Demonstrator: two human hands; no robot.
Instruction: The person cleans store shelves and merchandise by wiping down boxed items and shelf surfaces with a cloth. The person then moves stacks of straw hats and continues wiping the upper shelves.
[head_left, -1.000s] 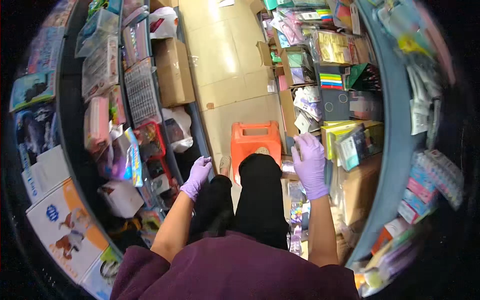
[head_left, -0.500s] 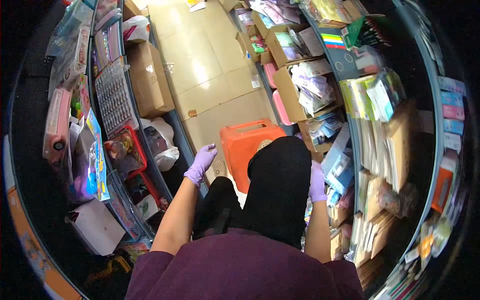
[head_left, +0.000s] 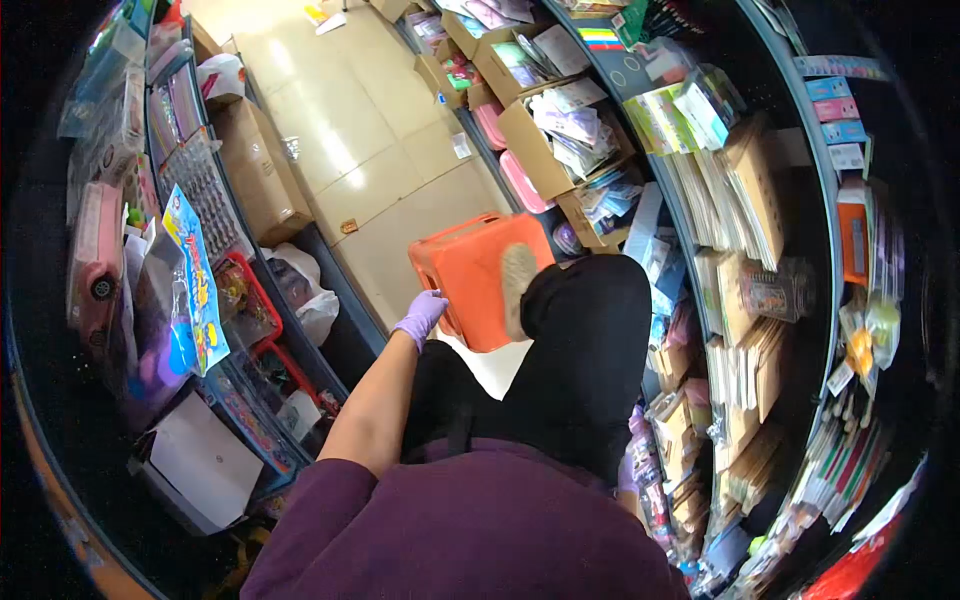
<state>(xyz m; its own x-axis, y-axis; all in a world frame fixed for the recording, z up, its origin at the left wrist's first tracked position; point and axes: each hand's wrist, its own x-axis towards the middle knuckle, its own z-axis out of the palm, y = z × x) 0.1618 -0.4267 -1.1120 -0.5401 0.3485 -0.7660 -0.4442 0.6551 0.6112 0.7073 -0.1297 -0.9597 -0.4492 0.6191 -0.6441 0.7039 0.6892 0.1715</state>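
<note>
My left hand (head_left: 422, 314), in a lilac glove, is closed with curled fingers right at the left side of the orange plastic stool (head_left: 478, 318), overlapping it in this view. Nothing shows between those fingers. On top of the stool rests a foot in a tan shoe (head_left: 517, 283), below my raised, black-trousered right knee (head_left: 590, 315). My right hand (head_left: 628, 472) hangs low beside the right shelves, and only a strip of its lilac glove shows. My leg and body hide its fingers.
Shelves line both sides of the narrow aisle, whose tiled floor (head_left: 385, 170) runs ahead. To the left are a cardboard box (head_left: 262, 170), a pink toy car (head_left: 98, 265) and a red basket (head_left: 250, 290). Opened cartons (head_left: 535, 150) and upright paper stacks (head_left: 715, 205) fill the right.
The view has turned, so the shelves shift left. My left hand has come up against the stool's side, the shoe shows fully on the stool, and my right hand has dropped back behind my leg.
</note>
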